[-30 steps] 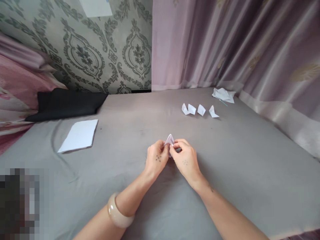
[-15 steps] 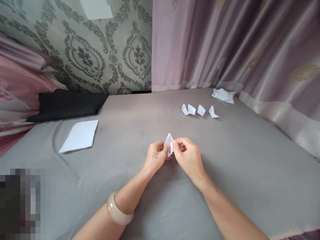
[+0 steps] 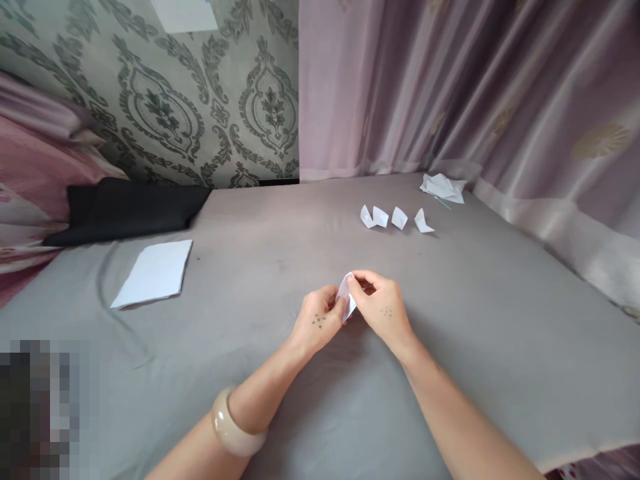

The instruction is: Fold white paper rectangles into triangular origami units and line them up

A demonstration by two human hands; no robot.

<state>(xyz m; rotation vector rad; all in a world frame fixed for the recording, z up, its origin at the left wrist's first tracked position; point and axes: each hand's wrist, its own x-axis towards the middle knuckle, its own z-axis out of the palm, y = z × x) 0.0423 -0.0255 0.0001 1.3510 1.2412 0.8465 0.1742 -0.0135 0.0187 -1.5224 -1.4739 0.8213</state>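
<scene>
A small folded piece of white paper (image 3: 345, 291) is pinched between both hands above the grey cloth. My left hand (image 3: 320, 317) is closed on its lower left part, thumb lying across the front. The thumb and fingers of my right hand (image 3: 379, 299) grip its upper right edge near the tip. Fingers cover much of the paper, so its full shape is hidden. Farther back stand several small folded white paper pieces (image 3: 399, 218) in a loose row.
A stack of white paper (image 3: 153, 273) lies on the left of the grey cloth-covered surface (image 3: 240, 253). Black fabric (image 3: 130, 210) is behind it. More white paper (image 3: 443, 188) and a thin pale stick (image 3: 443, 203) lie at the back right, near the curtain (image 3: 380, 87).
The folded paper has tilted to the right in my hands. My right hand's grip has moved up towards its tip. The whole view has shifted slightly.
</scene>
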